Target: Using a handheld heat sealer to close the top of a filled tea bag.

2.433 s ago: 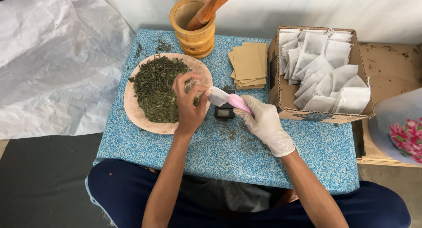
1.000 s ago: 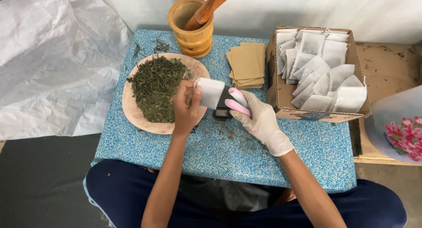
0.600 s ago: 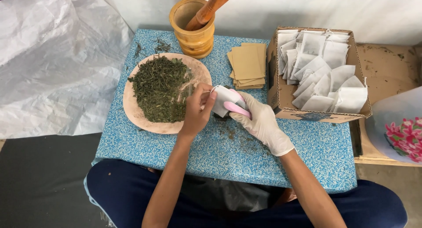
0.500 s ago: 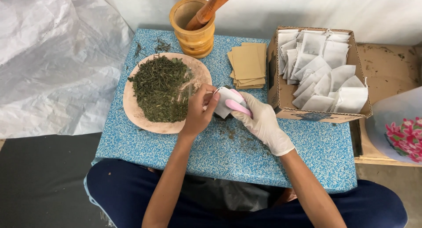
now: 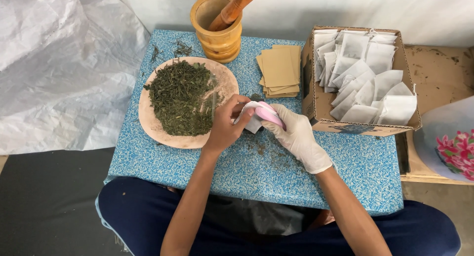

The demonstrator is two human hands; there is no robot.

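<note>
My bare left hand (image 5: 224, 125) pinches a small white filter bag (image 5: 252, 119) at its left edge, low over the blue speckled table (image 5: 187, 162). My right hand (image 5: 296, 135), in a white glove, grips a small pink clamp-like tool (image 5: 269, 115) that lies across the bag's top edge. Both hands meet just right of the round plate (image 5: 150, 125) heaped with dried green herbs (image 5: 177, 95). A small dark object under the bag is mostly hidden.
A wooden mortar (image 5: 217, 31) with its pestle (image 5: 236, 7) stands at the back. Brown paper envelopes (image 5: 279, 71) are stacked behind my hands. A cardboard box (image 5: 316, 103) of white filter bags sits at the right. Crumpled white sheeting (image 5: 59, 63) lies left; a flowered item (image 5: 456, 155) far right.
My left hand lifted the white bag upright, then brought it down flat into the pink tool. My right hand has stayed in place, holding the tool, which now sits across the bag.
</note>
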